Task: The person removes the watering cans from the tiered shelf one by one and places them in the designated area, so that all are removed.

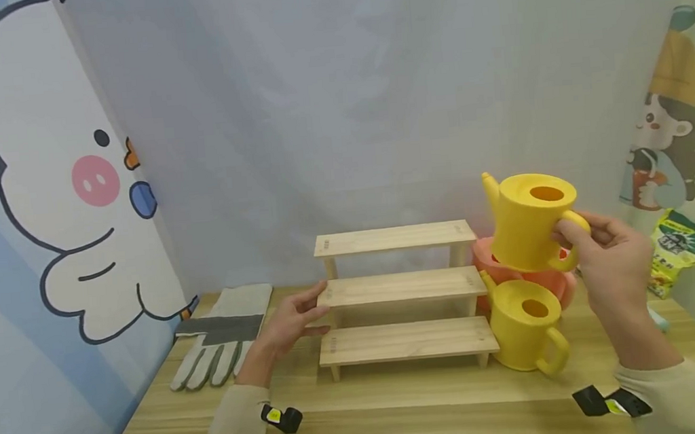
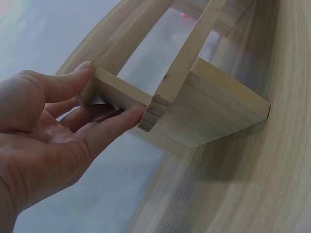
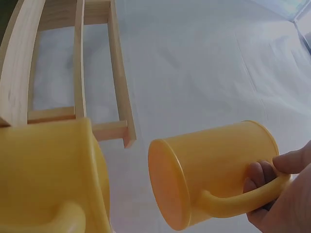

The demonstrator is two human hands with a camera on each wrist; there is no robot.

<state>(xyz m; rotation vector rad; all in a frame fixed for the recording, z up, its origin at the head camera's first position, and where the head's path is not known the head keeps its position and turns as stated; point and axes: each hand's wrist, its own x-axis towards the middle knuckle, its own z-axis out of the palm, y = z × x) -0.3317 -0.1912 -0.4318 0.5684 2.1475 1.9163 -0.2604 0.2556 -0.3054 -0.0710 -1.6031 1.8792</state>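
A three-step wooden shelf stand point(image 1: 398, 286) stands in the middle of the table. My left hand point(image 1: 297, 320) holds its left end, with the thumb at a board's edge and the fingers around the end piece point(image 2: 121, 92). In my right hand point(image 1: 617, 264) is a yellow watering can point(image 1: 523, 230), gripped by its handle point(image 3: 238, 204) and raised beside the top step. Below it, a second yellow watering can point(image 1: 519, 340) sits on the table against the stand's right side. Partly hidden behind both is a pink vessel point(image 1: 485, 257) with a handle.
A grey and white work glove point(image 1: 227, 328) lies on the table left of the stand. At the right wall is a green and yellow packet point(image 1: 681, 248). A pale curtain point(image 1: 339, 108) hangs behind the table, and printed wall panels point(image 1: 31, 167) flank it.
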